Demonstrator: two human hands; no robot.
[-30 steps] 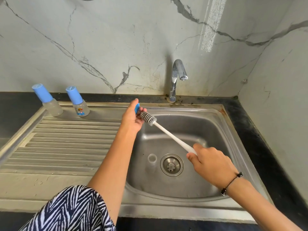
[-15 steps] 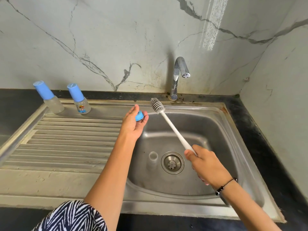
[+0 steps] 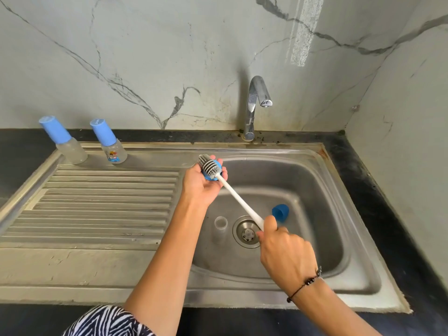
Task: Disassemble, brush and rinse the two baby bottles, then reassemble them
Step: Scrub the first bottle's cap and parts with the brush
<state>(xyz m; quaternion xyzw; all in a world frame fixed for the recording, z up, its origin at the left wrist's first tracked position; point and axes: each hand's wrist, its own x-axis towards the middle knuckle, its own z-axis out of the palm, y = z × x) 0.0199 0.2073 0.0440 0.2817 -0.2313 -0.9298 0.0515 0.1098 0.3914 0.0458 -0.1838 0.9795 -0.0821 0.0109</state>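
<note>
The left hand (image 3: 202, 183) is cupping a small blue plastic ring (image 3: 210, 171) above the steel sink (image 3: 339, 190)'s left rim while the right hand (image 3: 286, 255), gripping tight, is working a white-handled grey-bristled brush (image 3: 210, 166) against it. Two capped clear bottles (image 3: 109, 141) left of the sink look assembled; rinsing and reassembly seem left.

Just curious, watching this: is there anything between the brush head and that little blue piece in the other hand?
Nothing visible. The brush bristles lie directly against the blue piece cupped in the left hand, while the right hand grips the white handle.
</note>
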